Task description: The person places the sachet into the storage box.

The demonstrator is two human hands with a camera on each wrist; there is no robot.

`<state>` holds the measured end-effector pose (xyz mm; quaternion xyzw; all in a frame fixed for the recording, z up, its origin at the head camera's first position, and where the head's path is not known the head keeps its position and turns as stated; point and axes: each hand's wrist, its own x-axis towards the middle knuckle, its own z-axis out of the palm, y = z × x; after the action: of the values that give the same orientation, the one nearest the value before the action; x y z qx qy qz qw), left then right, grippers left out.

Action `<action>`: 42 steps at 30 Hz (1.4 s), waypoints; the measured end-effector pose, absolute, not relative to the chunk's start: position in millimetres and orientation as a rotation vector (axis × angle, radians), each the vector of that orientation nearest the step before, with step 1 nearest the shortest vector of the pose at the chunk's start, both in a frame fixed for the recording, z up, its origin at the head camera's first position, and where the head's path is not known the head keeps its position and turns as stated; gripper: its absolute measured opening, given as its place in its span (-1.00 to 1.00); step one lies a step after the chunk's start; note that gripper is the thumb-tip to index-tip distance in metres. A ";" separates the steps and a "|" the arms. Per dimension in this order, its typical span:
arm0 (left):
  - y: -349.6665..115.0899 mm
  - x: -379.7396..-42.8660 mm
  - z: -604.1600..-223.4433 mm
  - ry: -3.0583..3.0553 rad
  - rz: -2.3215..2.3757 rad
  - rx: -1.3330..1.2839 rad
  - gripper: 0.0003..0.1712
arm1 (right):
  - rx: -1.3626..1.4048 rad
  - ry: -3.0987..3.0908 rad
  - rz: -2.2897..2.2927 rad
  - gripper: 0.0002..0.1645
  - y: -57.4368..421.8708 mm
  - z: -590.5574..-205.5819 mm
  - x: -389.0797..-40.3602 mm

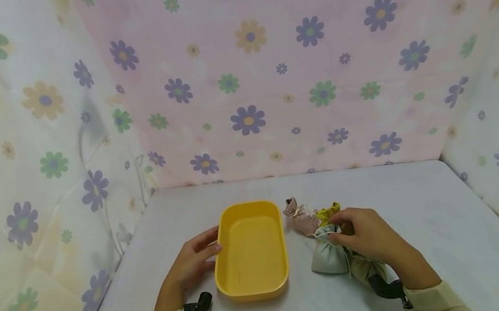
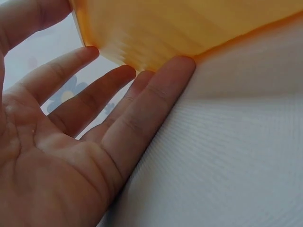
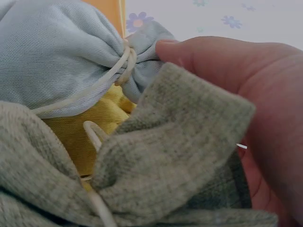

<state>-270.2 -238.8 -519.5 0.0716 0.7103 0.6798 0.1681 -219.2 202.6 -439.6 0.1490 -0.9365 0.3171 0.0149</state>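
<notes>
A shallow yellow plastic tray lies on the table. My left hand touches its left side; in the left wrist view the fingers are nearly straight, with fingertips against the tray's wall. To the right of the tray is a cluster of small drawstring pouches. My right hand pinches the gathered top of the pale blue pouch; the thumb shows on it in the right wrist view, other fingertips are hidden. A grey-green pouch sits under this hand. The yellow pouch is partly covered behind them.
A pink pouch lies between the tray and the yellow pouch, a little farther back. The white table is walled on the left, back and right by flower-print cloth.
</notes>
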 end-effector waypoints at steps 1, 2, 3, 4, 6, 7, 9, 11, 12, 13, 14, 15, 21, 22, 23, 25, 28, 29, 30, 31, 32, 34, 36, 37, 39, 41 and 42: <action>-239.3 -270.2 -519.4 2.021 1.933 0.206 -0.29 | 0.460 -2.918 0.994 -0.60 201.9 -439.7 -219.7; -239.9 -270.4 -519.5 2.021 1.935 0.208 -0.29 | 0.455 -2.924 0.997 -0.61 201.2 -440.0 -220.4; -240.4 -270.7 -519.7 2.022 1.937 0.209 -0.29 | 0.454 -2.929 0.997 -0.61 200.6 -440.4 -220.7; -241.1 -271.1 -520.2 2.017 1.942 0.210 -0.29 | 0.450 -2.931 0.998 -0.62 200.1 -440.7 -221.2; -241.9 -272.1 -521.3 2.011 1.953 0.213 -0.31 | 0.449 -2.936 1.000 -0.64 199.2 -441.1 -221.6; -242.1 -272.6 -521.7 2.004 1.960 0.205 -0.32 | 0.453 -2.937 1.001 -0.67 199.0 -441.1 -221.5; -242.5 -273.0 -522.5 2.006 1.960 0.203 -0.32 | 0.458 -2.941 1.004 -0.71 198.8 -441.0 -220.7; -242.7 -272.6 -523.2 2.009 1.955 0.198 -0.31 | 0.467 -2.944 1.009 -0.75 198.5 -440.7 -219.8; -242.8 -272.3 -523.5 2.010 1.954 0.190 -0.31 | 0.471 -2.945 1.012 -0.77 198.3 -440.7 -219.5; -242.9 -271.7 -523.6 2.010 1.954 0.184 -0.30 | 0.476 -2.947 1.012 -0.79 198.1 -440.8 -219.3; -243.0 -271.1 -523.8 2.011 1.953 0.182 -0.29 | 0.477 -2.947 1.013 -0.81 197.7 -440.9 -219.2; -243.0 -270.8 -524.0 2.007 1.957 0.176 -0.29 | 0.479 -2.945 1.015 -0.82 197.3 -440.8 -218.9; -243.8 -270.7 -523.1 1.999 1.965 0.205 -0.31 | 0.497 -2.899 0.982 -0.87 194.8 -441.5 -217.5; -244.0 -271.2 -522.9 2.002 1.962 0.211 -0.32 | 0.504 -2.886 0.970 -0.86 194.5 -441.5 -217.1; -244.3 -271.9 -522.8 2.004 1.961 0.206 -0.32 | 0.515 -2.874 0.957 -0.86 194.1 -441.3 -216.5; -244.5 -273.1 -522.6 2.012 1.952 0.211 -0.32 | 0.530 -2.850 0.935 -0.85 193.5 -441.0 -215.3; -243.6 -273.7 -521.9 2.024 1.938 0.223 -0.31 | 0.552 -2.816 0.906 -0.84 192.9 -439.8 -213.3; -242.9 -273.4 -521.5 2.023 1.939 0.219 -0.30 | 0.561 -2.806 0.899 -0.84 192.9 -439.4 -212.9; -242.4 -273.1 -521.6 2.019 1.941 0.217 -0.30 | 0.569 -2.794 0.896 -0.84 192.9 -438.8 -212.3; -241.8 -272.8 -522.0 2.010 1.947 0.214 -0.30 | 0.576 -2.782 0.892 -0.83 193.0 -438.2 -212.0; -240.9 -272.5 -522.2 2.006 1.952 0.212 -0.31 | 0.586 -2.771 0.888 -0.83 193.4 -437.5 -211.6; -238.9 -272.0 -522.6 1.993 1.964 0.202 -0.32 | 0.601 -2.749 0.878 -0.83 193.5 -436.0 -211.2; -237.6 -272.0 -522.7 1.991 1.969 0.201 -0.33 | 0.621 -2.715 0.873 -0.82 193.0 -435.0 -211.3; -236.9 -271.9 -522.3 1.994 1.969 0.197 -0.34 | 0.631 -2.700 0.871 -0.81 192.4 -434.8 -211.6; -236.6 -271.8 -521.1 2.002 1.965 0.196 -0.33 | 0.649 -2.668 0.872 -0.80 190.7 -435.2 -212.2; -237.7 -271.6 -521.1 2.006 1.962 0.184 -0.33 | 0.664 -2.639 0.880 -0.80 188.3 -436.2 -212.8; -238.4 -271.2 -521.5 2.009 1.961 0.180 -0.32 | 0.666 -2.632 0.881 -0.80 186.9 -436.5 -212.9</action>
<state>-271.2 -238.4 -521.5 0.0632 0.7046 0.6876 0.1635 -212.9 186.9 -436.5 0.2310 -0.9126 0.3054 0.1433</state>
